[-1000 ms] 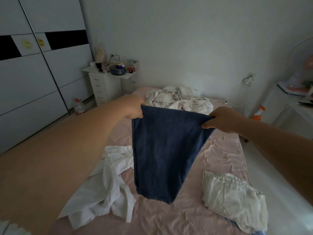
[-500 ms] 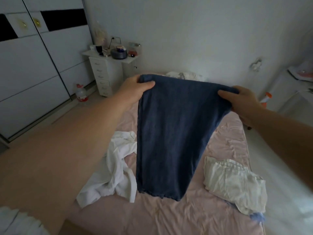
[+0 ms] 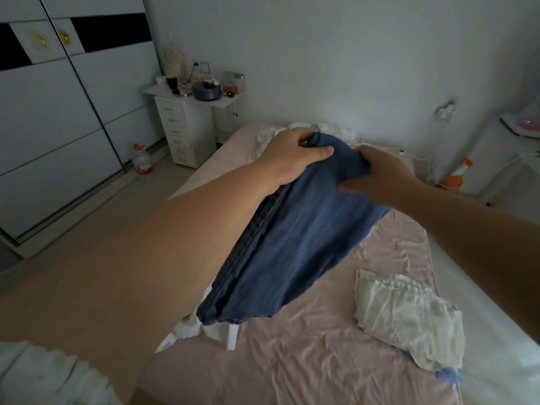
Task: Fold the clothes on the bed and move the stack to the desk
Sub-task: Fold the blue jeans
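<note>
Blue jeans [image 3: 295,244] hang in the air over the pink bed [image 3: 292,361]. My left hand [image 3: 292,153] grips their top edge and my right hand [image 3: 380,171] grips it right beside, the two hands almost touching. The jeans slant down to the left, their hem just above the sheet. A white folded garment [image 3: 406,314] lies on the bed's right side, with a bit of blue cloth under its lower edge. A white shirt [image 3: 204,328] lies mostly hidden under the jeans and my left arm. Crumpled white clothes [image 3: 330,128] peek out behind my hands.
A white drawer unit [image 3: 187,124] with a speaker and small items stands left of the bed's head. A sliding wardrobe [image 3: 52,112] fills the left wall, with a water bottle [image 3: 142,162] on the floor beside it. At the right stand a white table [image 3: 502,147] and an orange spray bottle [image 3: 457,173].
My hands came together, bringing the two ends of the jeans' top edge next to each other. The jeans now hang narrower and slant left. The camera tipped down.
</note>
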